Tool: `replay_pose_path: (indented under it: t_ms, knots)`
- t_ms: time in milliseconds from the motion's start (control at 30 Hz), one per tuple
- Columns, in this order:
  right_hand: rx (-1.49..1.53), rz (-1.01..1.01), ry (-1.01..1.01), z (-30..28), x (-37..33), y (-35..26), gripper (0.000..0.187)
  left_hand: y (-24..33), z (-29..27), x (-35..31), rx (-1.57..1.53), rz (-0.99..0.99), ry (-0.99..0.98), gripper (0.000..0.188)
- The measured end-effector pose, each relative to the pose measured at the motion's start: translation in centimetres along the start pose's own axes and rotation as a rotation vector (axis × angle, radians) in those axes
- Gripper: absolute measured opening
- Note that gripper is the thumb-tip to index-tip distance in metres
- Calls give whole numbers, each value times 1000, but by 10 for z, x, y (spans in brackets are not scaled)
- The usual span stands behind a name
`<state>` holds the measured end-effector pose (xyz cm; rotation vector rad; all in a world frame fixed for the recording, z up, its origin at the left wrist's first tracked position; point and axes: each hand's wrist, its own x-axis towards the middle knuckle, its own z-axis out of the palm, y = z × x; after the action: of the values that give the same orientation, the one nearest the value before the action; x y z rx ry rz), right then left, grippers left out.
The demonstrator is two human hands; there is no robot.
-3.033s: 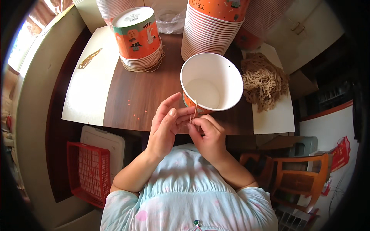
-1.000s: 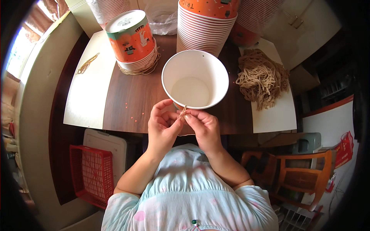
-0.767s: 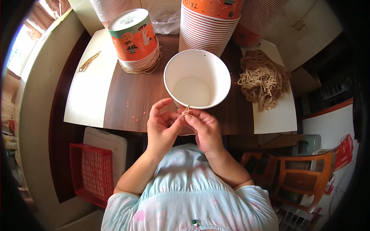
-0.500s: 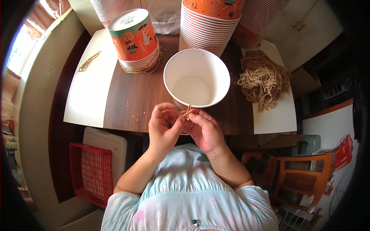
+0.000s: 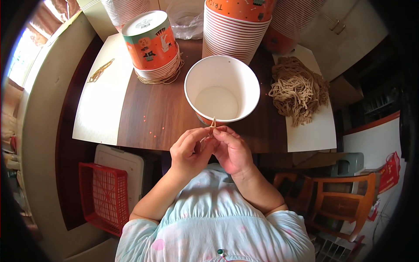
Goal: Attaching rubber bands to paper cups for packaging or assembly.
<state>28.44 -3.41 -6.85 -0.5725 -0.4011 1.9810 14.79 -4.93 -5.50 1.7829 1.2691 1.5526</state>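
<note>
A white-lined paper bucket (image 5: 221, 87) stands upright at the middle of the table, its mouth toward me. Thin tan cord (image 5: 213, 122) runs from the near rim of this bucket down to my fingers. My left hand (image 5: 190, 150) and my right hand (image 5: 232, 148) are together just below the rim, both pinching the cord. The knot or crossing between the fingertips is mostly covered by them. On the right lies a thick heap of tan cords (image 5: 301, 91).
Upside-down orange and green buckets (image 5: 150, 41) are stacked at the back left, cords around their base. A taller bucket stack (image 5: 235, 32) rises behind the open one. Loose cords (image 5: 101, 70) lie on the left white panel. A red basket (image 5: 103, 196) and wooden chair (image 5: 345, 201) stand below the table.
My left hand's fingers have curled over and closed in nearer to the right fingertips at the cord. The bucket has hardly shifted.
</note>
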Motion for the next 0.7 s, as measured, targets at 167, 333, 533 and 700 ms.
replay_pose_path:
  t_ms: [167,333,533,700]
  knots:
    - [-28,-15,115,9,-1,-1,10,-4,0,2,44,111,16,24]
    - [-22,-23,82,5,0,0,12,-3,3,2,18,104,15,22]
    - [-35,-22,66,9,-1,-1,14,-10,0,0,-36,105,6,21]
    - [-22,21,51,9,2,-6,22,-12,-1,-4,-266,-172,-25,19]
